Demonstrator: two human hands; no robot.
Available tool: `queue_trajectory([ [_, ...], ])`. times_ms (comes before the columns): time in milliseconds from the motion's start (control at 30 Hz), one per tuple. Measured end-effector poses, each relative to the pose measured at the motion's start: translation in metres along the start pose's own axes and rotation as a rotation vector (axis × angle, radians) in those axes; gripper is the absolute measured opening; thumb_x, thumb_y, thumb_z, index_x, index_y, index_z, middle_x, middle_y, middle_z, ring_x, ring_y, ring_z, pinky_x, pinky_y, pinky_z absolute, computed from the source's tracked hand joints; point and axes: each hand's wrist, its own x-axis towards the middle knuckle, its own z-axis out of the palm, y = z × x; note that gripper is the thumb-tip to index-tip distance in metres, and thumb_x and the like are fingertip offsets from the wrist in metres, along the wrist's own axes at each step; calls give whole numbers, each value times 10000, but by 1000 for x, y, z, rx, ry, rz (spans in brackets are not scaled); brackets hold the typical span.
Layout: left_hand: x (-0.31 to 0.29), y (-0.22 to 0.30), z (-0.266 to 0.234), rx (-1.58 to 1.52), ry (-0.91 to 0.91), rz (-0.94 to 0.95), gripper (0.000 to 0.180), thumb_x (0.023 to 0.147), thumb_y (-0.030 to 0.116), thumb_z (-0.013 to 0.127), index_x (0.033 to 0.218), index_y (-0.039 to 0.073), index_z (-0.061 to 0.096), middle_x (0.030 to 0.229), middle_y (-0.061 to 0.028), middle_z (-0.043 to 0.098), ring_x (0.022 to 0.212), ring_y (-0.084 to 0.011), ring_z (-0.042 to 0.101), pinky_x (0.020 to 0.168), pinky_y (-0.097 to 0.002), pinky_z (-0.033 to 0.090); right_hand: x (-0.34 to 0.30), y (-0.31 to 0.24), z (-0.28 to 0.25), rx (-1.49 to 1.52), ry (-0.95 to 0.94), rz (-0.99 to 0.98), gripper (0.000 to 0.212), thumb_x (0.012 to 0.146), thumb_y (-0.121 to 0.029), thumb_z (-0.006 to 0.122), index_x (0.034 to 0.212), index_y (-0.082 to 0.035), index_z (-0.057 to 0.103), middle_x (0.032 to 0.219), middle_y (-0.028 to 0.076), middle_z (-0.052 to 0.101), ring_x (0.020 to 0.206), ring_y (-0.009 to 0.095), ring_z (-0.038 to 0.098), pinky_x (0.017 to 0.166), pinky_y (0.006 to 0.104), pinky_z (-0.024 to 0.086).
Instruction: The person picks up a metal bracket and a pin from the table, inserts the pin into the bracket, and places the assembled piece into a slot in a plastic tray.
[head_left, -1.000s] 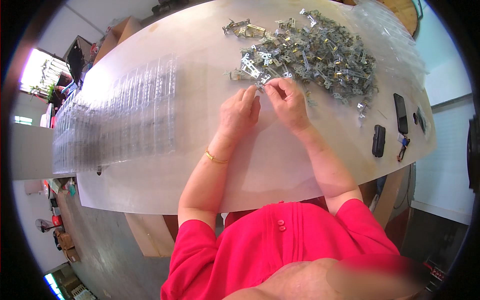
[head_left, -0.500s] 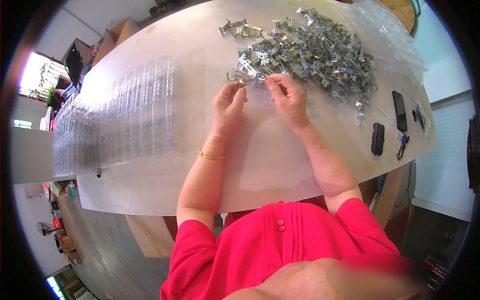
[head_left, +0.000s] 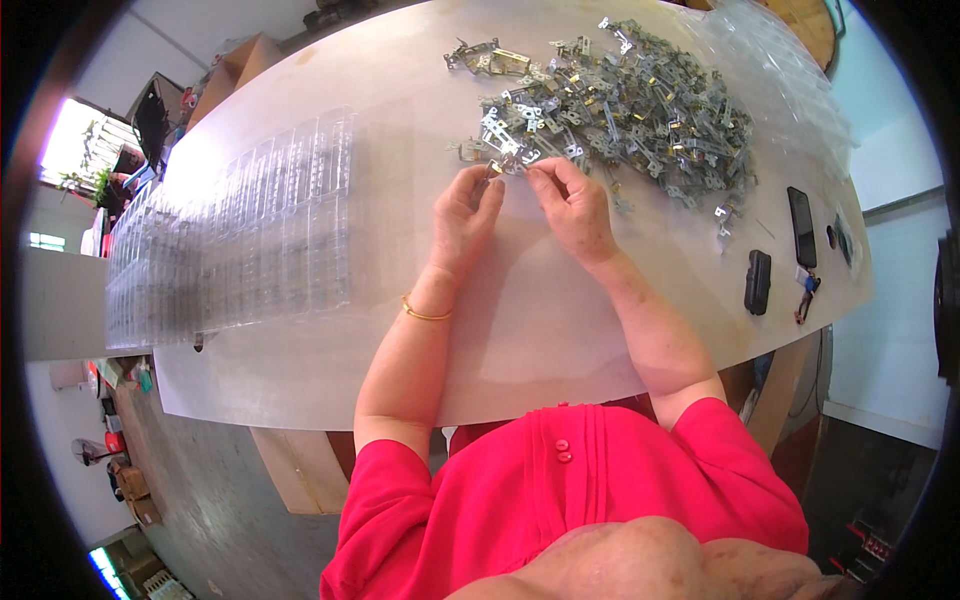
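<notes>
My left hand (head_left: 466, 218) is closed in a pinch, thumb against fingers, at the near left edge of a heap of small metal brackets (head_left: 640, 120). Just to its right, my right hand (head_left: 577, 212) is also closed, thumb and forefinger pressed together. Between the two sets of fingertips is a small shiny metal bracket (head_left: 508, 166), held at both ends. Its exact shape blends into the loose brackets right behind it. A few separate brackets (head_left: 490, 60) lie beyond, at the heap's far left.
Clear plastic trays (head_left: 250, 230) are stacked on the table's left side. More clear plastic (head_left: 770, 85) lies at the far right. Near the right edge are a black phone (head_left: 801, 226), a black case (head_left: 757, 282) and keys (head_left: 807, 295). The pale tabletop (head_left: 300, 380) curves toward me.
My fingertips have moved slightly closer together, the right hand a little nearer to me. A shiny bracket now shows between both hands; before, the left fingers held a small brassy piece.
</notes>
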Motion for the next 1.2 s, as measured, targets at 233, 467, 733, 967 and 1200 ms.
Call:
queue_trajectory([
  [233,-1,7,0,224,62,204,244,892,74,688,1119,-6,645,807,-86,663,665,-113,598,636,-277,510,0,1,-1,-101,13,-56,107,963,-160,671,983,-55,666,638,38,605,555,112,537,538,297,450],
  [467,0,1,2,376,33,423,249,874,29,695,1119,15,649,808,-79,643,619,-135,575,593,-280,498,3,1,-6,29,-84,105,134,1008,-149,602,1072,-41,649,712,40,630,629,98,579,575,281,477],
  [733,-3,7,2,383,-19,473,264,838,3,696,1099,21,658,794,-93,646,595,-169,590,563,-304,492,12,-3,-22,480,-270,473,198,1028,-192,527,1055,-68,680,799,-5,640,678,69,563,628,235,489],
  [967,-7,14,6,358,-108,531,237,831,-11,680,1063,29,658,771,-98,639,591,-192,611,550,-315,492,17,5,-28,309,-290,445,138,981,-219,620,961,-91,669,832,-16,656,710,56,567,620,218,465],
  [1200,-12,15,7,163,-170,188,159,893,42,672,1046,0,658,745,-5,597,610,-75,525,572,-248,452,14,-3,-24,457,-66,235,99,990,-195,643,966,-102,668,898,-26,663,771,46,563,642,201,452],
])
